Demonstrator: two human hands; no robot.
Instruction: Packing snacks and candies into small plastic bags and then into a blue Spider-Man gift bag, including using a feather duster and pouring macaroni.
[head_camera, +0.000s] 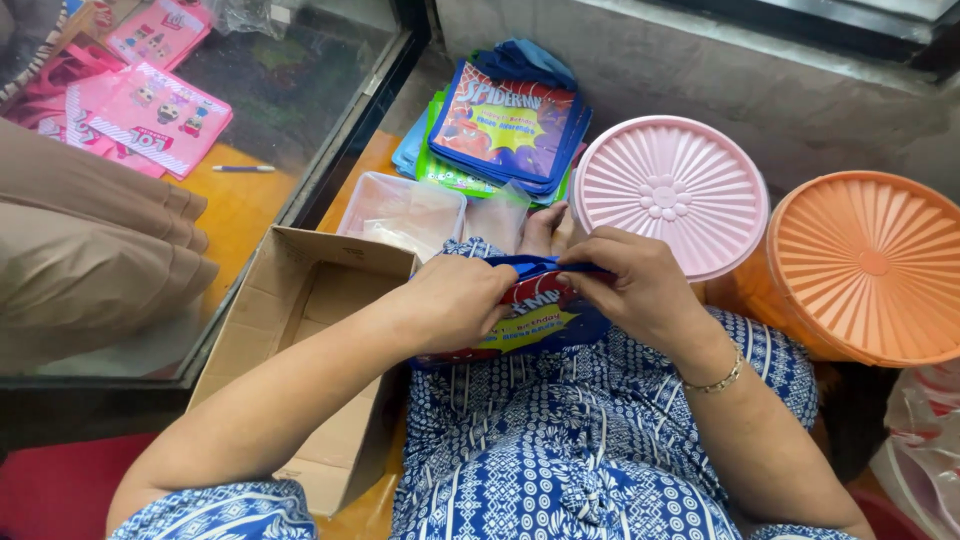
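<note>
Both hands meet over the lap: the left hand (455, 300) and the right hand (630, 290) are each clamped on a small blue printed fabric bag (535, 320), pinching its top edge. Left of them, an open brown cardboard box (300, 300) shows only bare walls. Just beyond, a clear plastic tub (400, 212) holds clear wrappers. Farther off lies a stack of matching printed bags (505, 125). At right, a round pink ribbed lid (668, 192) and a round orange ribbed lid (870, 265) hide their containers' contents.

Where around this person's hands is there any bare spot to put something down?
The open cardboard box beside the left hand looks bare inside. Orange floor shows around the pen. Ahead it is crowded: clear tub, bag stack, pink lid, orange lid.
</note>
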